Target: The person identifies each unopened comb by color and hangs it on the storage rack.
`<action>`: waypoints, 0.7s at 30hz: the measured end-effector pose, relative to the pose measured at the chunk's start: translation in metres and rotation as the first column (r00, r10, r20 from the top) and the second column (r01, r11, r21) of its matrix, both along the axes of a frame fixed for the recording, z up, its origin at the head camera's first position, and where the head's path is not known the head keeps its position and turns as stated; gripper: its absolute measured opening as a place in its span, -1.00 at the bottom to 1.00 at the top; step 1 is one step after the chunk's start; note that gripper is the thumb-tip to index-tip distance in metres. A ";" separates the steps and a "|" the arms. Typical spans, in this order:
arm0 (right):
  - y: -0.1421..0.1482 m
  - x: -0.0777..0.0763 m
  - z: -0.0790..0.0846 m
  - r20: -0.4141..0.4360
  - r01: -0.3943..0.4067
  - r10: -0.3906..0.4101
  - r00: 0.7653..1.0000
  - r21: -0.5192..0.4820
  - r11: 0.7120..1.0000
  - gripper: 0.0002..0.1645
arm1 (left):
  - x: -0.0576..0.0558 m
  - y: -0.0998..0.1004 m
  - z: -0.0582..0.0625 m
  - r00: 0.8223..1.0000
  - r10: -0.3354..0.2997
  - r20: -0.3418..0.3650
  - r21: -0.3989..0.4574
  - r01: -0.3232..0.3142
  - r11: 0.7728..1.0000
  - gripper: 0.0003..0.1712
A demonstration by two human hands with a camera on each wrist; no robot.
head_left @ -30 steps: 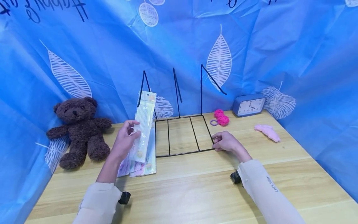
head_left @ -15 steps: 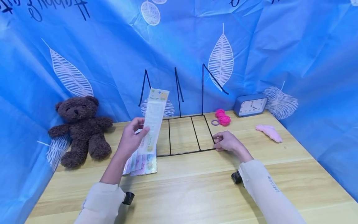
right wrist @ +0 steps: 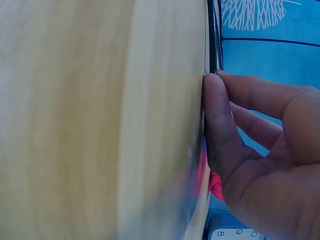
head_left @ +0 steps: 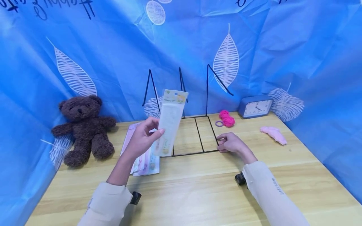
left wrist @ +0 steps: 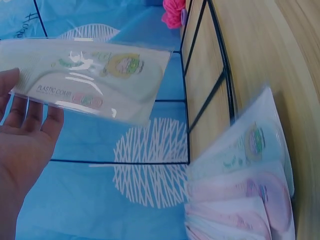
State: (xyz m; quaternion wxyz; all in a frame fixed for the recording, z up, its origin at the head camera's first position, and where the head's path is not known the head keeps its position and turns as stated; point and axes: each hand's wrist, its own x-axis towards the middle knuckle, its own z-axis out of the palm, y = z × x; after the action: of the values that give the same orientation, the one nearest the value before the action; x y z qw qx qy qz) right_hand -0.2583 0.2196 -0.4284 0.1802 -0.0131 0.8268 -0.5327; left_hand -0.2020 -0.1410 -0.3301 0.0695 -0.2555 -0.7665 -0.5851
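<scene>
My left hand (head_left: 144,136) pinches a packaged comb (head_left: 170,121) by its edge, thumb in front. Its clear pouch reads "PLASTIC COMB" in the left wrist view, and it is held up, tilted slightly right, in front of the left part of a black wire rack (head_left: 203,152). At the rack's front right corner, my right hand (head_left: 232,143) pinches the wire between thumb and fingers, close to the tabletop. More packaged combs (left wrist: 240,190), pastel green and pink, lie overlapping on the table left of the rack, partly hidden by my left hand in the head view.
A brown teddy bear (head_left: 85,125) sits at the left against the blue curtain (head_left: 127,47). Behind my right hand are pink yarn bundles (head_left: 227,118), a purple ring (head_left: 219,123) and a blue clock (head_left: 255,106). A pink cloth-like piece (head_left: 273,135) lies at the right.
My left hand has carried the packaged comb rightward, away from the pile and across the rack's left hook. My right hand keeps its grip on the rack's corner.
</scene>
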 end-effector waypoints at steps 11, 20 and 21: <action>0.001 -0.001 -0.001 -0.005 -0.009 0.009 1.000 -0.013 1.000 -0.29 | 0.004 0.012 0.003 0.991 -0.130 -0.009 -0.014 0.130 0.991 -0.83; 0.001 -0.001 -0.001 -0.003 -0.007 0.007 1.000 -0.009 1.000 -0.30 | 0.004 0.012 -0.002 0.990 -0.144 -0.007 -0.031 0.143 0.989 -0.85; 0.001 -0.001 -0.001 -0.005 -0.011 0.011 1.000 -0.007 1.000 -0.30 | 0.004 0.012 -0.002 0.990 -0.142 -0.007 -0.035 0.141 0.989 -0.85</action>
State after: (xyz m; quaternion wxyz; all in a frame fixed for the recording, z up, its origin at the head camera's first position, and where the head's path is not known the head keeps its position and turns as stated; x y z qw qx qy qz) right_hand -0.2590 0.2205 -0.4294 0.1811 -0.0197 0.8252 -0.5346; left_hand -0.1982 -0.1286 -0.3326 0.0272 -0.3133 -0.7559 -0.5742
